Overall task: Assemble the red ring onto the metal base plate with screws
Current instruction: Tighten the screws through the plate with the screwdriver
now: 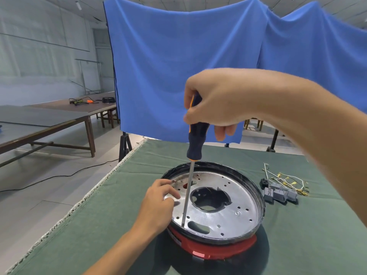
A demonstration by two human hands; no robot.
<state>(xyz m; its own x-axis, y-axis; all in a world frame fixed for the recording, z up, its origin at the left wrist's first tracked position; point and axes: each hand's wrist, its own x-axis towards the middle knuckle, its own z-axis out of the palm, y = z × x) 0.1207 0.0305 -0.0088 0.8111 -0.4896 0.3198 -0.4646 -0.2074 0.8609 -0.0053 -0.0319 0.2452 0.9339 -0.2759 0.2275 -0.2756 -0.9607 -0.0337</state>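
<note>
The round metal base plate [234, 207], with a black rim and a large central hole, lies on the green cloth. Beneath its near edge shows the red ring [218, 249]. My right hand [216, 102] grips the dark blue and orange handle of a screwdriver [196, 139], held upright. Its long shaft runs down to the plate's near left part, the tip at about a small hole. My left hand [158, 203] rests on the plate's left rim, fingers laid on the metal beside the shaft. I cannot make out a screw at the tip.
Grey connector blocks [280, 194] and a bundle of white wires with yellow terminals [286, 180] lie to the right of the plate. A blue cloth [198, 66] hangs behind the table [99, 225]. Wooden tables [59, 120] stand at the left, a cable on the floor.
</note>
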